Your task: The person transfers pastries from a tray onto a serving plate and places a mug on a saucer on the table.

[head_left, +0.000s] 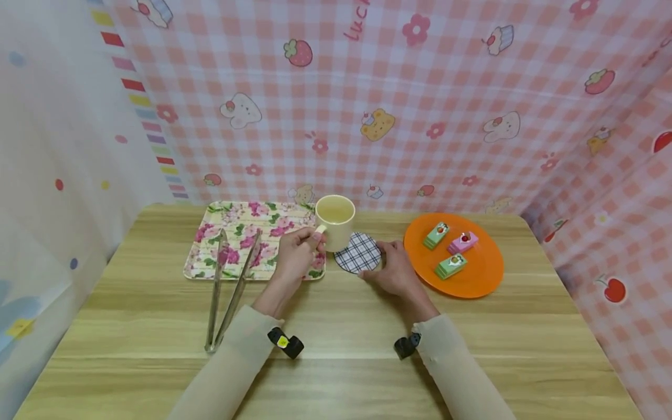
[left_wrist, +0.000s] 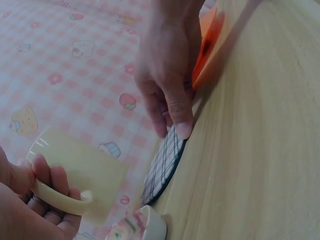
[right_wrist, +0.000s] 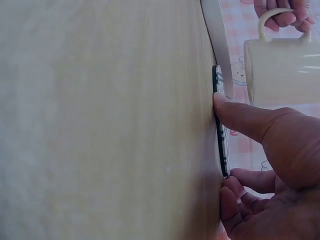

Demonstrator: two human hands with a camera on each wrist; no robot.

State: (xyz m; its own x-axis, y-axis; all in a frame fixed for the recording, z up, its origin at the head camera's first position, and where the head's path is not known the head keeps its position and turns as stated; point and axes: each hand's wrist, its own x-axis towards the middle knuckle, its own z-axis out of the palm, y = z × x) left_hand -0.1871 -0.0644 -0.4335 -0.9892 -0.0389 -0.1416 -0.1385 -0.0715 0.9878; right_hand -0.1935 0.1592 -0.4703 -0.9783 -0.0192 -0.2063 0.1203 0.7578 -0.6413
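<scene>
My left hand (head_left: 295, 254) grips the handle of a pale yellow mug (head_left: 338, 230), its fingers curled through it. The mug is upright and raised off the table, as the left wrist view of the mug (left_wrist: 82, 170) also shows. Below and to its right lies a round black-and-white checked coaster (head_left: 359, 255), flat on the wood. With thumb and fingertips at its edge, my right hand (head_left: 396, 269) holds the coaster. The right wrist view shows the thumb on the near rim of the coaster (right_wrist: 220, 135) and the fingers further round.
A floral tray (head_left: 199, 265) is at the left, with metal tongs (head_left: 238, 297) lying partly over it. To the right stands an orange plate (head_left: 485, 274) bearing green cake slices (head_left: 450, 266) and a pink one (head_left: 463, 242). A checked cloth (head_left: 336, 93) hangs behind the table.
</scene>
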